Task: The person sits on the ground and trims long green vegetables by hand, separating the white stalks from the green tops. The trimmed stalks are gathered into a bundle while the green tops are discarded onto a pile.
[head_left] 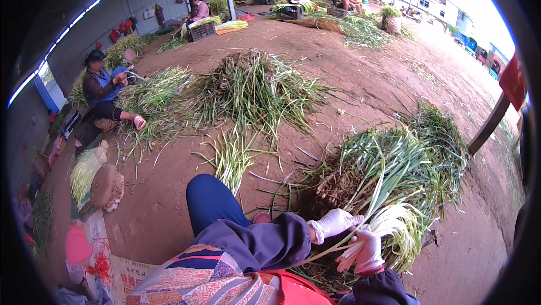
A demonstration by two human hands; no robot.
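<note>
My left hand (335, 224), in a white glove, comes in from the left with its fingers closed on a long green-and-white stalk, which looks like green garlic. Close beside it, my right hand (367, 252), gloved too, is closed around a bunch of pale stalks (394, 227). Their yellowish-green leaves fan out and droop past that hand. Just beyond both hands lies a big heap of unsorted stalks (383, 155), with brown, soil-covered roots (335, 186) toward me. Which stalks in the bunch my right fingers touch is partly hidden.
A small sheaf of stalks (230, 164) lies on the dirt floor by my knee (214, 200). Ahead stands another large heap (253, 88). At left are a round stool (107, 186), a pale sheaf (88, 172) and a seated person (104, 88). A slanted post (489, 124) rises at right.
</note>
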